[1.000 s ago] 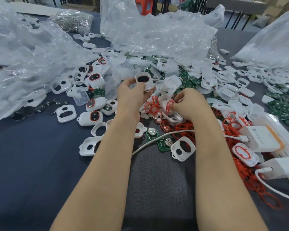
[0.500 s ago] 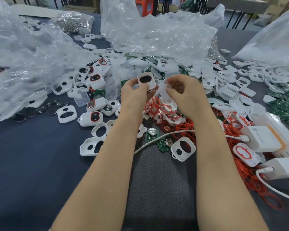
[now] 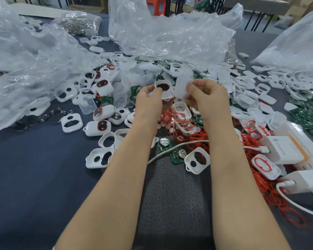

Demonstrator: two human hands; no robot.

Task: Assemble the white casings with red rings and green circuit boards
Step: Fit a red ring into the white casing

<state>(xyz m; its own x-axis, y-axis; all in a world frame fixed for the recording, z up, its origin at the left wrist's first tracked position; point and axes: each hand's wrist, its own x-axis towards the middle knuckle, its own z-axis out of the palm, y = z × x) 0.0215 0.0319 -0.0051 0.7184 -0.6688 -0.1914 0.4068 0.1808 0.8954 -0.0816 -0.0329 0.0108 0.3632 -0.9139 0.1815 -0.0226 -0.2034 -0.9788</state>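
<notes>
left hand (image 3: 148, 103) is curled round a white casing (image 3: 164, 90), thumb on the near rim, dark opening facing the camera, held just above centre of frame. right hand (image 3: 209, 98) pinches a translucent white piece (image 3: 181, 85) between thumb and fingertips, just right of the casing. can't tell if the two parts actually touch.

handling, as a guess:
- casing: thin moulded shell, so light, stiff, smooth and a bit slippery. best gripped by the outer side walls, fingers off the opening where parts seat.
- translucent piece: looks thin, probably flexes. hold by the edges and press in evenly, or one side may pop out.
- red rings (image 3: 181, 121): tangled heap on the table (image 3: 25, 168) below the hands, running from centre to lower right. they look soft and stretchy and will likely snag each other, so pick a single loop, not the bunch.
- green circuit boards (image 3: 163, 144): lower centre, with round metal cell holders, and more piled at the right edge. rigid and light. take them by the board edges, off the components.

finished-looking casings (image 3: 102, 125) with red rings already in sit left of centre. clear plastic bags (image 3: 170, 37) run across the top. white charger (image 3: 282, 150) is at right, and its cable (image 3: 170, 148) runs under the forearms.
</notes>
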